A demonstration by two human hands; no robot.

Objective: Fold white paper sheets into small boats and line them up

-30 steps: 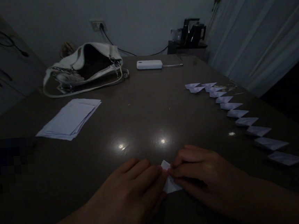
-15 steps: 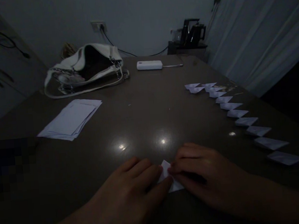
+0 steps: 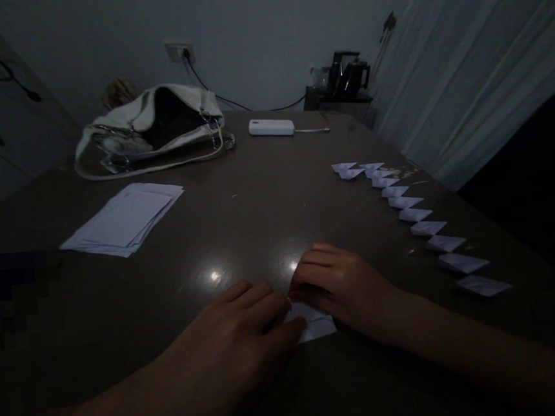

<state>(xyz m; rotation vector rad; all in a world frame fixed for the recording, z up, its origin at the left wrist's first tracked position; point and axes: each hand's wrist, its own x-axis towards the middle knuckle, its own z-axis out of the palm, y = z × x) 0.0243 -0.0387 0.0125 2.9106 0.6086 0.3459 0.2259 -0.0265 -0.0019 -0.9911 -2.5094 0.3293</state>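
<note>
A small folded sheet of white paper (image 3: 318, 327) lies on the dark table between my hands, with a crease across its lower part. My left hand (image 3: 242, 331) is closed on its left side, the thumb resting on top. At the upper point of the paper, my right hand (image 3: 342, 283) has its fingers bent together, and they hide that tip. To the right runs a slanting row of several folded white paper pieces (image 3: 428, 228). A stack of flat white sheets (image 3: 123, 218) sits to the left.
A white handbag (image 3: 154, 131) stands gaping at the back left. Behind the middle lies a white power bank (image 3: 271, 127) with a short cord. A black kettle (image 3: 354, 79) is on a low stand at the back right, near a pale curtain (image 3: 463, 56).
My right hand has moved up to the paper's tip, uncovering more of its lower right. My left hand stays on the paper. The whole view has shifted slightly.
</note>
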